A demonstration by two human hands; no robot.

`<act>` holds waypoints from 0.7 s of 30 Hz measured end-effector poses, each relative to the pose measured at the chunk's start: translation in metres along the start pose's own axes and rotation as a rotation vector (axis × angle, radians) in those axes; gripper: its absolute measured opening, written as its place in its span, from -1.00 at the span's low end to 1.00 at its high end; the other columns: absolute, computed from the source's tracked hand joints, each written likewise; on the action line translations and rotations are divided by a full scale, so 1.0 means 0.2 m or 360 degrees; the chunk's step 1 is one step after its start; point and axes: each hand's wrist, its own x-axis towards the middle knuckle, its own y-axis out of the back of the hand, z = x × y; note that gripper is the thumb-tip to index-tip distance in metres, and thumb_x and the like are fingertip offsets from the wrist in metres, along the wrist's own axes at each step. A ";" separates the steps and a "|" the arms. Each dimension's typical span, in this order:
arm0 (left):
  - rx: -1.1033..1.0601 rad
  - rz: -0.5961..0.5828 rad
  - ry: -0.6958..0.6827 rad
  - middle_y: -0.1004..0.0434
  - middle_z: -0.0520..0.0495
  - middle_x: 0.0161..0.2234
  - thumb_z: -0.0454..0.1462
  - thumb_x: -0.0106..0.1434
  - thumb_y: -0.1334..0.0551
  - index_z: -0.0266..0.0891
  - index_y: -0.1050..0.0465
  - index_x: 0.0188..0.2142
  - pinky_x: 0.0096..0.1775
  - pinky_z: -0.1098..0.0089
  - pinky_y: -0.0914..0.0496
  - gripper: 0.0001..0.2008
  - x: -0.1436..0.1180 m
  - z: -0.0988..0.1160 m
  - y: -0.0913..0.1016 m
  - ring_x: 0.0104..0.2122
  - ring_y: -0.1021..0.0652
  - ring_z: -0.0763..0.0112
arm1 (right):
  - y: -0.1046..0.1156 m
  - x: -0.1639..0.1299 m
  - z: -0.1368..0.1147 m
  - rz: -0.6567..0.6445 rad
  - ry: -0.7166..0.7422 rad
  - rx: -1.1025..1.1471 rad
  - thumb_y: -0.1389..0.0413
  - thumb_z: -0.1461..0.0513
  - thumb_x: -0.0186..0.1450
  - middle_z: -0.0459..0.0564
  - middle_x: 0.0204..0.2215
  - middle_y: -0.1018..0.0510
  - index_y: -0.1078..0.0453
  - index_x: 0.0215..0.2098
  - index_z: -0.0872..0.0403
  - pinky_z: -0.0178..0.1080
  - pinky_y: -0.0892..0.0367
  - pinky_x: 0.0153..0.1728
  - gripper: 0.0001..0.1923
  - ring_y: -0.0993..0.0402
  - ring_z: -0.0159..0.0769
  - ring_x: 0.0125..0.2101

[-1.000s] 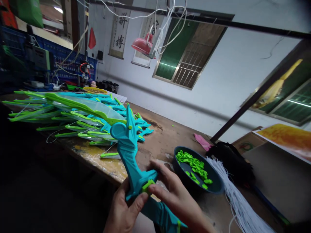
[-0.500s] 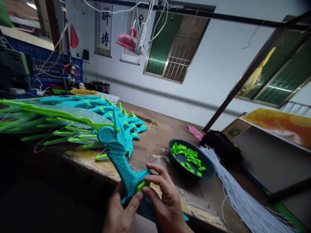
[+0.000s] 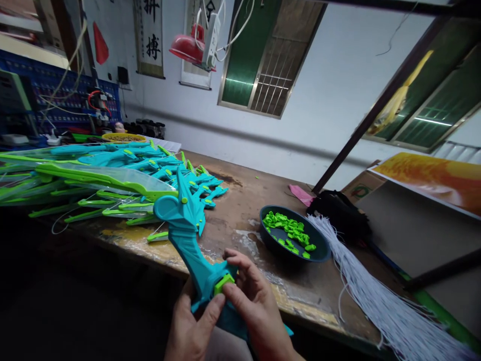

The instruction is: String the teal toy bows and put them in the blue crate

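Head view: clasping teal frame (image 3: 186,245) with left hand (image 3: 193,328) and right hand (image 3: 261,313), thumbing green piece (image 3: 221,285), dark bowl (image 3: 318,241) at two o'clock.

On the left-hand wall scroll (image 3: 149,35), two large black Chinese characters are running downward: 拼 (image 3: 152,7), which the top edge is cropping, and 搏 (image 3: 153,47) beneath it. Finer marks are lining that scroll's left side, but they are appearing too small to read. On the neighbouring scroll (image 3: 193,75), a big dark character is showing only in part, so it is escaping a sure reading. A cardboard box (image 3: 348,192) is bearing a round green emblem (image 3: 362,191) without any wording coming through legibly.
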 end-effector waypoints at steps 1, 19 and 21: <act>0.0015 0.0008 -0.0002 -0.68 -0.20 -0.09 0.03 0.11 -0.41 -0.30 -0.47 0.02 -0.04 0.35 -0.48 -0.40 0.00 -0.01 0.00 -0.05 -0.64 0.07 | -0.01 -0.01 0.01 0.0030 0.0014 -0.0013 -0.30 0.12 0.30 0.01 0.24 -0.32 -0.47 -0.08 -0.10 -0.25 -0.40 -0.02 -0.76 -0.38 -0.14 0.14; 0.0183 -0.0112 -0.0020 -0.64 -0.18 -0.01 -0.01 0.23 -0.34 -0.26 -0.42 0.07 0.04 0.32 -0.44 -0.48 -0.03 -0.02 0.02 0.04 -0.57 0.07 | 0.01 -0.05 -0.10 0.0059 -0.0007 -0.0221 -0.28 0.16 0.29 0.01 0.15 -0.36 -0.42 -0.21 -0.01 -0.24 -0.36 -0.06 -0.84 -0.42 -0.21 0.01; 0.0135 -0.0139 -0.0025 -0.63 -0.16 0.01 -0.04 0.23 -0.34 -0.23 -0.41 0.09 0.06 0.30 -0.43 -0.49 -0.03 -0.02 0.02 0.03 -0.58 0.07 | 0.02 -0.02 -0.13 -0.0040 -0.0197 -0.0093 -0.35 0.11 0.22 0.00 0.06 -0.42 -0.38 -0.09 -0.03 -0.26 -0.36 -0.12 -0.64 -0.45 -0.27 -0.12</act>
